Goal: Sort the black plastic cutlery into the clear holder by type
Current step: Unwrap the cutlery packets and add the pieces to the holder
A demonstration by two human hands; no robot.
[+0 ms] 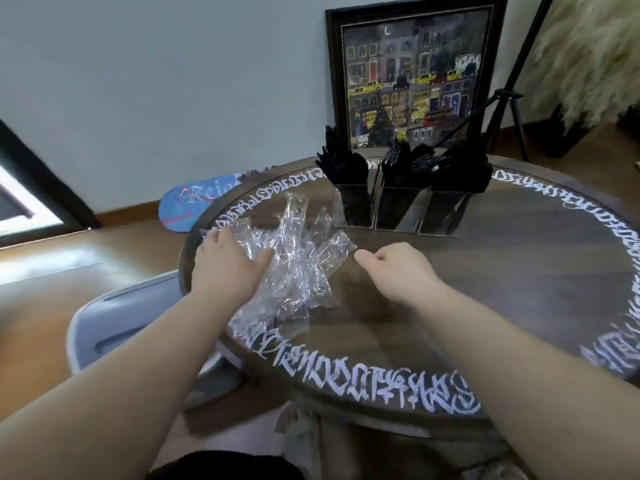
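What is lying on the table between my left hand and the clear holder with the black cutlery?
In the head view, a crumpled pile of clear plastic wrappers lies between the left hand and the clear three-compartment holder.

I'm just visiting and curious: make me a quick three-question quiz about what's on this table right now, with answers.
1. True or false: the clear holder has three compartments, each with black cutlery standing in it.
2. Which hand rests on the pile of clear wrappers? A) left B) right C) neither
3. Fill in: the right hand hovers with fingers loosely curled, holding ____.

Key
1. True; three compartments side by side at the far part of the round table.
2. A; the left hand lies on the pile's left side.
3. Nothing that can be seen.
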